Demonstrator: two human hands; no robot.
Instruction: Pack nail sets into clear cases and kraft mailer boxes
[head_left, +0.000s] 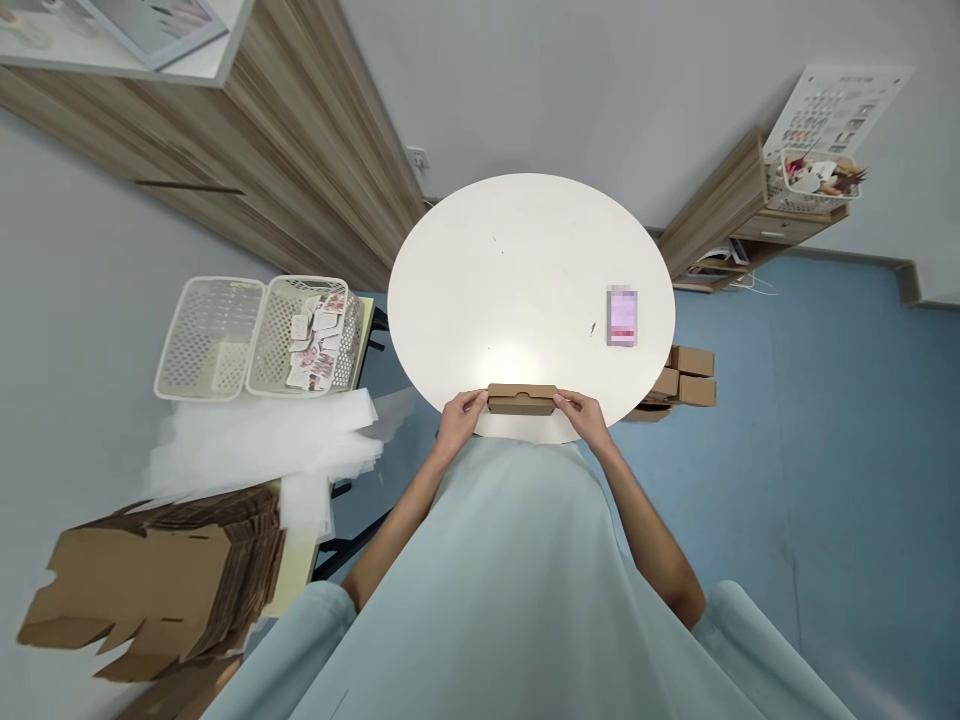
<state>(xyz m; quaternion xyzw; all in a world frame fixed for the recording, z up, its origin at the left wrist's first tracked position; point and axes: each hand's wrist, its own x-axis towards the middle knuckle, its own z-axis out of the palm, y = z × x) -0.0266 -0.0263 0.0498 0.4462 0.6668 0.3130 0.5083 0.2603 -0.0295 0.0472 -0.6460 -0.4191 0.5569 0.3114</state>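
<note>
A small brown cardboard box rests near the front edge of the round white table, its lid down. My left hand grips its left end, thumb and fingers pressed at the corner. On the opposite end, my right hand pinches the right corner in the same way. A pixelated pink and purple rectangle lies on the table to the right; what it is cannot be made out.
At left, white plastic baskets stand on a side table, one holding small printed cards. Nearby are white sheets and stacked flat cardboard blanks. Folded boxes sit right of the table, below a wooden cabinet.
</note>
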